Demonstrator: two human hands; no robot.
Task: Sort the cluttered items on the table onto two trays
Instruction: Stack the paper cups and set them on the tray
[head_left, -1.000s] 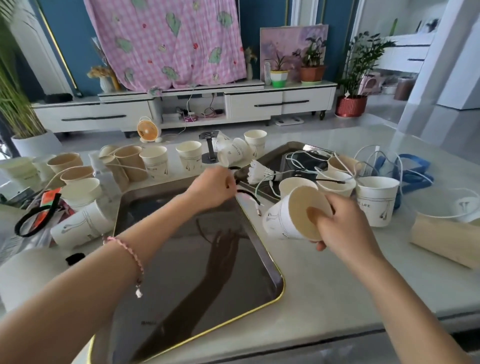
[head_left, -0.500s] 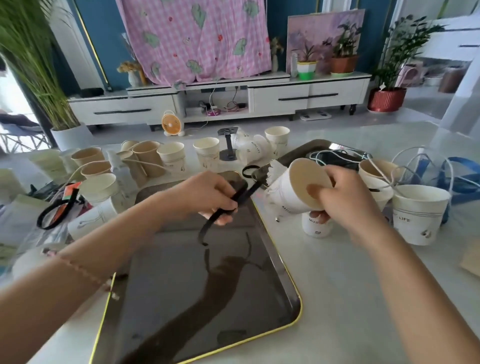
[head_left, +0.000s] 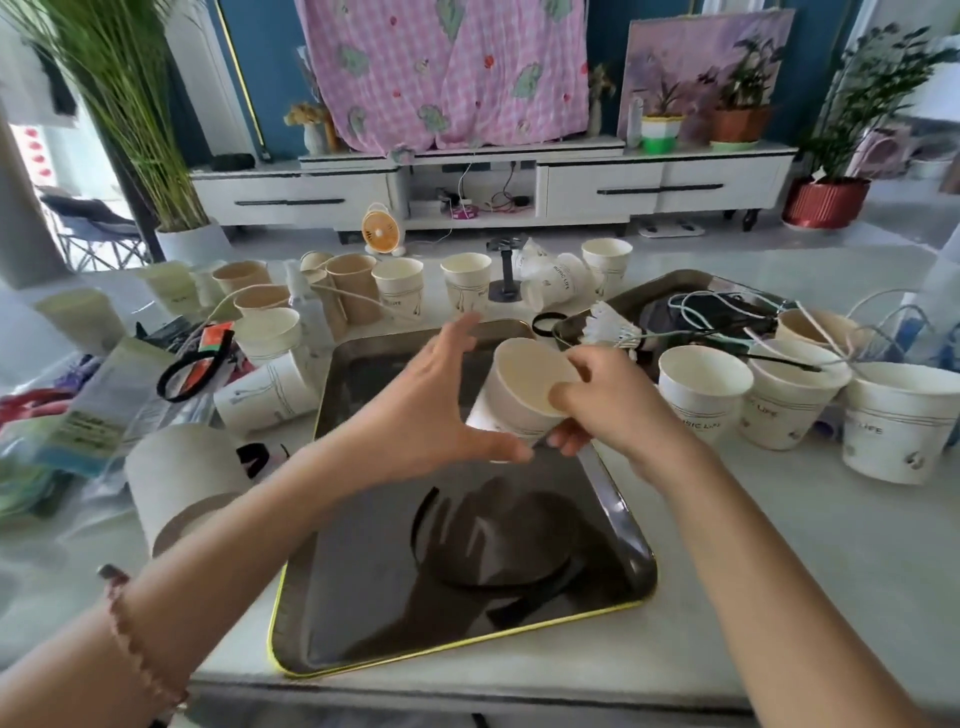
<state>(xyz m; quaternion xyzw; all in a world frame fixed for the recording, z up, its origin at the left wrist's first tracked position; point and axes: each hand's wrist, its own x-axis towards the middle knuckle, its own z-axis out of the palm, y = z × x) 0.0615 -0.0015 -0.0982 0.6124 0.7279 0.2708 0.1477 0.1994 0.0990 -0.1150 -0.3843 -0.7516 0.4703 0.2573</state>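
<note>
My right hand (head_left: 613, 410) grips a white paper cup (head_left: 519, 389) by its rim, tilted with its mouth toward me, above the near steel tray (head_left: 618, 519). My left hand (head_left: 431, 410) is spread open just left of the cup, its thumb under the cup's base. A black hairband (head_left: 467, 566) lies on the near tray. The far steel tray (head_left: 670, 291) at the back right holds dark items and white cables, with a shuttlecock (head_left: 608, 327) at its near edge.
Several paper cups stand in a row at the back (head_left: 462, 280) and to the right (head_left: 704, 389). At the left lie a cardboard roll (head_left: 182, 483), tipped cups (head_left: 265, 389), black bands and packets. A phone stand (head_left: 504, 270) rises behind the tray.
My left hand has let go of the black hairband, which now lies on the near tray, and has opened beside the cup. My right hand has brought the cup over the tray.
</note>
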